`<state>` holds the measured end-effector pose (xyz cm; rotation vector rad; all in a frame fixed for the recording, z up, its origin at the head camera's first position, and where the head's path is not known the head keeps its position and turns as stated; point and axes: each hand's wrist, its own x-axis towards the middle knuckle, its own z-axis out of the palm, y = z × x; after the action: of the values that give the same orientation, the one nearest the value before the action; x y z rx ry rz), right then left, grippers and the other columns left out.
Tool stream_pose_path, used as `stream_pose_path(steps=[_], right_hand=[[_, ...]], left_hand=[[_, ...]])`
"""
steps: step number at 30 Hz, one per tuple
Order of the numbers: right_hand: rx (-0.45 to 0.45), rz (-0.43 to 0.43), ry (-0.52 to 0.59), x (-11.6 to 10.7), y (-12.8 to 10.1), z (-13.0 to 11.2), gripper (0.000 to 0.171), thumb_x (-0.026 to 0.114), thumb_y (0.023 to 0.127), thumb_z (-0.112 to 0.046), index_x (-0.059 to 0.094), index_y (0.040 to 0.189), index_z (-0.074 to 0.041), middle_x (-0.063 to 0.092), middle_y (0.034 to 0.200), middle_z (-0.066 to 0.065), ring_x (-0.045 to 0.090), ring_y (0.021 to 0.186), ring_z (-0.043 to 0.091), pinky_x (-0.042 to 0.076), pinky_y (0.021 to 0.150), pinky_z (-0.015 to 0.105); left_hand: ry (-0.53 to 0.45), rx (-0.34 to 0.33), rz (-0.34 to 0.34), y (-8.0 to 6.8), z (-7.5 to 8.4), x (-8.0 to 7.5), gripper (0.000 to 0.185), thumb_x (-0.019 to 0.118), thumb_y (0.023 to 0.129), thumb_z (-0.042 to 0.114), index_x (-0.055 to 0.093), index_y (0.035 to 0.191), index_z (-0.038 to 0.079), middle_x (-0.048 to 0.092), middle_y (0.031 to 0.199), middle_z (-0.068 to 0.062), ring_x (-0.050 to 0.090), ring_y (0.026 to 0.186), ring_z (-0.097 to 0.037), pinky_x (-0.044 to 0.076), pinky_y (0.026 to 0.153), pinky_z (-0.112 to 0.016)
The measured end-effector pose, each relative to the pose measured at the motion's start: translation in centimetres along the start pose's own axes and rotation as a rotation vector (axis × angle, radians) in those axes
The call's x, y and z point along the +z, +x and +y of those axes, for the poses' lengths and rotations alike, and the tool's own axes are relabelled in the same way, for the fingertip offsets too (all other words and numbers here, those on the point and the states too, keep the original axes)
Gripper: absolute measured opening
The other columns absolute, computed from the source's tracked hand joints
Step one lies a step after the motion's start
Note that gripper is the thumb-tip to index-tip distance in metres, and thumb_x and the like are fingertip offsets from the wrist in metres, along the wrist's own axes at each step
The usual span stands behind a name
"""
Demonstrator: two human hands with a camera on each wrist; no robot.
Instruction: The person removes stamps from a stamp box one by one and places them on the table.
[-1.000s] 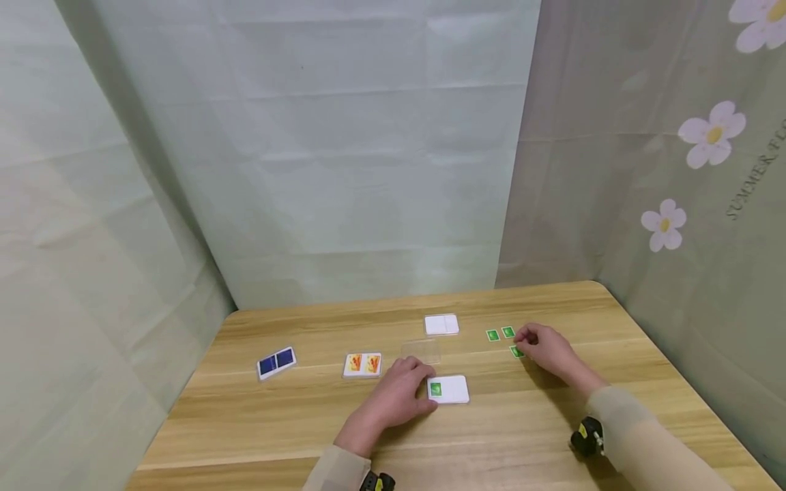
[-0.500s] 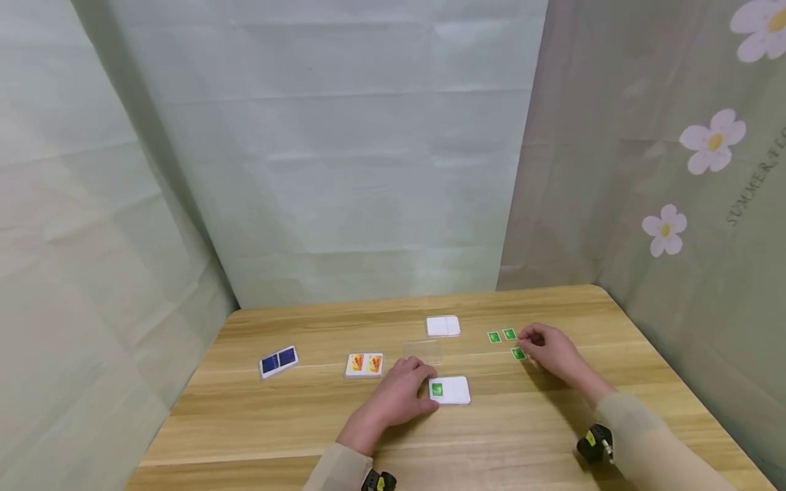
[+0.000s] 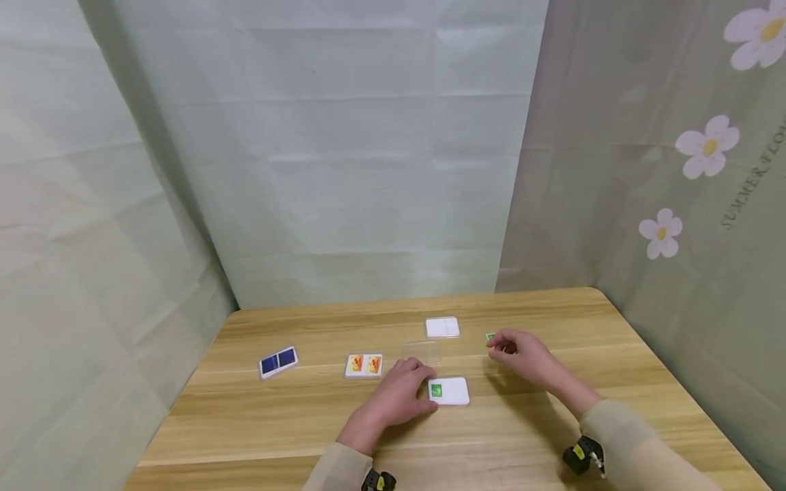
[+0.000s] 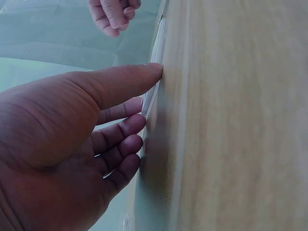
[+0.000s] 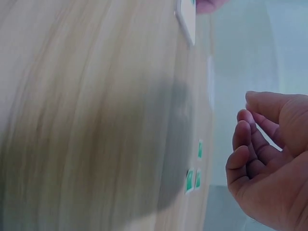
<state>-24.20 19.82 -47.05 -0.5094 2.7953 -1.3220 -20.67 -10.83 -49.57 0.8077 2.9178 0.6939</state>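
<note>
- Head view: the left hand [image 3: 396, 395] rests on the worktop [image 3: 491, 436], fingers relaxed and loosely spread, its fingertips against the left edge of a white tray [image 3: 449, 391] that carries one green tile [image 3: 436, 390] in its left half.
- Left wrist view: the thumb [image 4: 120, 84] lies straight with its tip at the thin edge of the tray [image 4: 155, 72]; the other fingers curl loosely below it and grip nothing.
- The right hand [image 3: 522, 354] hovers just right of the tray and slightly beyond it, fingers loosely bent. Right wrist view shows its palm [image 5: 269, 159] empty, lifted off the wood.
- Three small green tiles [image 5: 195, 173] lie loose on the worktop under that hand; from the head only one green corner [image 3: 490, 337] peeks out at its fingertips.
- Just beyond the left hand lies a clear lid [image 3: 421, 352], with a second white tray [image 3: 442, 327] further on.
- Left of the left hand sit an orange-picture tray [image 3: 364, 365] and, well apart, a blue tray [image 3: 278, 361].
- Bare wood stretches toward the person from both hands to the near edge, and right of the right hand to the rounded corner [image 3: 598, 294].
- Cloth walls [image 3: 344, 170] close in the far and side edges.
</note>
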Motion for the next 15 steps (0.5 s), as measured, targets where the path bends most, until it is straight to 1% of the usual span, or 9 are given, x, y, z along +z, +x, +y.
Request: stream_pose_path(steps=[4,9,15], right_hand=[[-0.035,-0.034,0.001,0.7,0.0,-0.9,0.013,0.077,0.104,-0.010,0.076,0.113,-0.001,0.069,0.097,0.000,0.061,0.089,0.017,0.053,0.076,0.029],[-0.092,-0.086,0.008,1.7,-0.2,-1.6,0.011,0.076,0.104,-0.007,0.075,0.112,0.000,0.067,0.094,-0.001,0.060,0.086,0.016,0.052,0.073,0.028],[-0.109,-0.131,0.022,2.9,-0.2,-2.1,0.012,0.077,0.104,-0.009,0.077,0.113,-0.002,0.068,0.095,-0.003,0.060,0.086,0.013,0.052,0.073,0.027]], left_hand=[[-0.014,-0.007,-0.004,0.0,0.1,0.0,0.053,0.094,0.089,0.028,0.074,0.135,0.009,0.066,0.130,-0.004,0.056,0.116,-0.021,0.050,0.106,-0.039],[-0.036,-0.025,-0.008,-0.1,0.1,0.0,0.056,0.095,0.088,0.028,0.072,0.135,0.008,0.065,0.133,-0.006,0.057,0.123,-0.024,0.050,0.111,-0.042],[-0.029,-0.021,-0.001,-0.1,0.0,-0.1,0.055,0.096,0.087,0.029,0.072,0.133,0.009,0.065,0.133,-0.006,0.057,0.125,-0.026,0.050,0.112,-0.043]])
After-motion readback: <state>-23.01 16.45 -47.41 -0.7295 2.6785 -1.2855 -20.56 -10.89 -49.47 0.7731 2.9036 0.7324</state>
